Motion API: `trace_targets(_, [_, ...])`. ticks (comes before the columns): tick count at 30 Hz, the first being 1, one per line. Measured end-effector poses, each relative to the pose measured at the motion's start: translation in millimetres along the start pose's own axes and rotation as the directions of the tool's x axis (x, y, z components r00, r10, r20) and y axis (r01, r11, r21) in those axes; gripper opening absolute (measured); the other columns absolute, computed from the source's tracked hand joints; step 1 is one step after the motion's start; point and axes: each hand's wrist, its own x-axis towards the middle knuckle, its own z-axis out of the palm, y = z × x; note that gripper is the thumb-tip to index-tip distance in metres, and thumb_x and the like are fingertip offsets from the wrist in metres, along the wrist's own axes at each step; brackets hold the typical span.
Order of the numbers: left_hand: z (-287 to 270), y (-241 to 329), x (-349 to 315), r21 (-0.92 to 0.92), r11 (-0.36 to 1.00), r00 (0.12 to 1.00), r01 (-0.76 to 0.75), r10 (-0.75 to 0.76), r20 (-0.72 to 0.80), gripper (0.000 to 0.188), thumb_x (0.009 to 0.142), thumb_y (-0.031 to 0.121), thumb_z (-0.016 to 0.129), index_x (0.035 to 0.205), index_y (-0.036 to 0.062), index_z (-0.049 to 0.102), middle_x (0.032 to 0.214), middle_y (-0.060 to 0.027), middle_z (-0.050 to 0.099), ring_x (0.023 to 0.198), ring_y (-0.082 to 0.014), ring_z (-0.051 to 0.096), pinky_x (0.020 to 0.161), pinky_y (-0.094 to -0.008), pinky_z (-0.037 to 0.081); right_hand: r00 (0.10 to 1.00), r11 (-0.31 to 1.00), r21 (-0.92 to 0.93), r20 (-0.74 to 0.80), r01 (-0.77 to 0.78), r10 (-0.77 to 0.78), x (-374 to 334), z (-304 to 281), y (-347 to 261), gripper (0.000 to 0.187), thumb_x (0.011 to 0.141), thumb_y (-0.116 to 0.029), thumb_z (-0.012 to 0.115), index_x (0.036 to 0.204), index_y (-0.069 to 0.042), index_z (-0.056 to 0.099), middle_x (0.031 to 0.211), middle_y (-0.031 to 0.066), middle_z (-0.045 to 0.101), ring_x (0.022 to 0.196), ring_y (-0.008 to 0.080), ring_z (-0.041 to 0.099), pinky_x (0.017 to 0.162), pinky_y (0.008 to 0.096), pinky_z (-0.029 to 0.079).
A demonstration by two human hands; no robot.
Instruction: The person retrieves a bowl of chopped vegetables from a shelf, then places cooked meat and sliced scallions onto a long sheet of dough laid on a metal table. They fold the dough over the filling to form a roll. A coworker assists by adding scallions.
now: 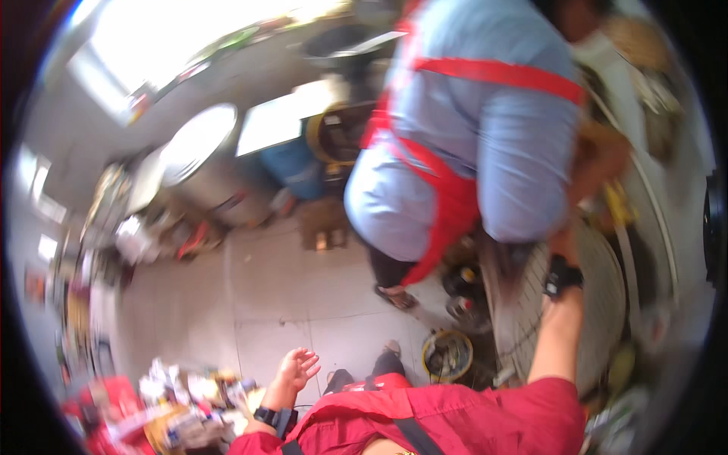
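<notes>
My left hand (297, 369) hangs over the tiled floor with its fingers apart and nothing in it. A dark band (274, 417) circles that wrist. To the right my other arm stretches forward, with a black device (563, 278) strapped on the wrist. Beyond it, my right hand (563, 241) is blurred, beside the co-worker's light blue sleeve (523, 167) and above a pale ribbed surface (591, 303). Its fingers are hidden, so what it touches or holds I cannot make out.
A co-worker in a red apron (451, 205) stands close in front. At the back are a large metal drum (220, 186), a blue barrel (294, 171) and a small wooden stool (322, 224). A bucket (447, 356) stands near my feet. Piled clutter (174, 413) lies at left.
</notes>
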Motion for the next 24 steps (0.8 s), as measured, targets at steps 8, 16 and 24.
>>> trace_targets(8, [-136.3,-33.4,-42.9,-0.197,0.972,0.883,-0.128,0.022,-0.468,0.022,0.09,0.023,0.051,0.105,0.006,0.051,0.101,-0.0121,0.054,0.1,-0.0296,0.055,0.086,-0.0501,0.049,0.987,0.988,-0.132,0.128,-0.077,0.094,90.8,49.6,28.0,0.029,0.087,-0.024,0.055,0.114,-0.015,0.051,0.109,0.0077,0.053,0.098,0.025,0.053,0.074,0.0517,0.048])
trace_targets(16, [-186.7,-50.2,-63.2,-0.178,0.973,0.86,-0.149,0.038,-0.508,0.032,0.092,0.025,0.049,0.116,0.0034,0.048,0.112,-0.0145,0.052,0.108,-0.0307,0.052,0.091,-0.0494,0.045,0.985,0.974,-0.209,0.127,-0.087,0.115,80.2,57.2,46.5,0.026,0.088,-0.024,0.057,0.112,-0.015,0.054,0.106,0.006,0.059,0.093,0.0219,0.058,0.068,0.0424,0.05])
trace_targets(24, [-234.6,-25.6,-16.0,-0.15,0.986,0.959,-0.078,0.033,-0.281,0.029,0.091,0.025,0.052,0.113,0.0073,0.049,0.116,-0.0123,0.054,0.114,-0.032,0.051,0.095,-0.0526,0.042,0.962,0.987,-0.146,0.254,-0.07,0.106,-86.1,28.7,87.6,0.022,0.089,-0.023,0.059,0.11,-0.016,0.056,0.103,0.0043,0.064,0.087,0.0188,0.064,0.062,0.0331,0.051])
